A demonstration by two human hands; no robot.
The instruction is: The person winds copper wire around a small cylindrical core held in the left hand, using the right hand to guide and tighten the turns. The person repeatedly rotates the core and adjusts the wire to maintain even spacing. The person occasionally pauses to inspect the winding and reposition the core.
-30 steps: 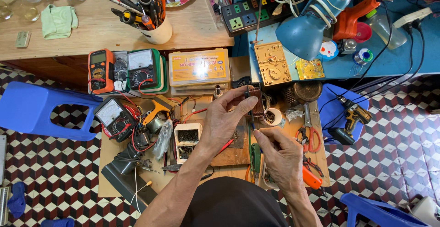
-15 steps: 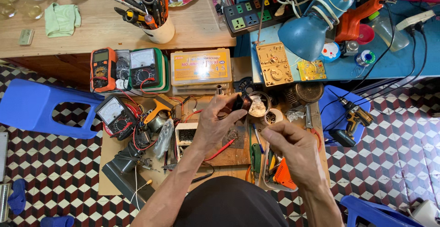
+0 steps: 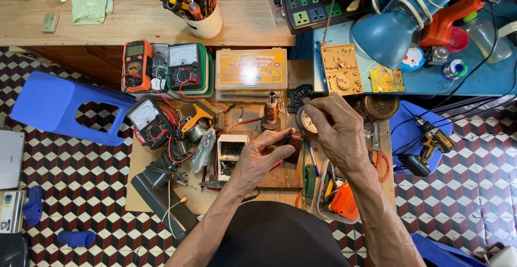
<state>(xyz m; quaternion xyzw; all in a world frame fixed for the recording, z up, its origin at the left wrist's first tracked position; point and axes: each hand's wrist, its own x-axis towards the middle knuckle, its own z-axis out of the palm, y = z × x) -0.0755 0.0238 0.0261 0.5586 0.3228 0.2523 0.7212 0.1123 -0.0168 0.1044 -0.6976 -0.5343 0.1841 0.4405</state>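
White cup on wooden desk: packed with screwdrivers and pliers. Small white box: dark small parts inside. Left hand: fingers pinching dark copper-wound coil above wooden board. Right hand: curled around round silvery part, just beside coil.

Flat yellow-orange parts box with printed lid, centre far. Left of it: orange multimeter with grey screen, then green-cased analog meter with white dial. Nearer left: black analog meter, white dial.
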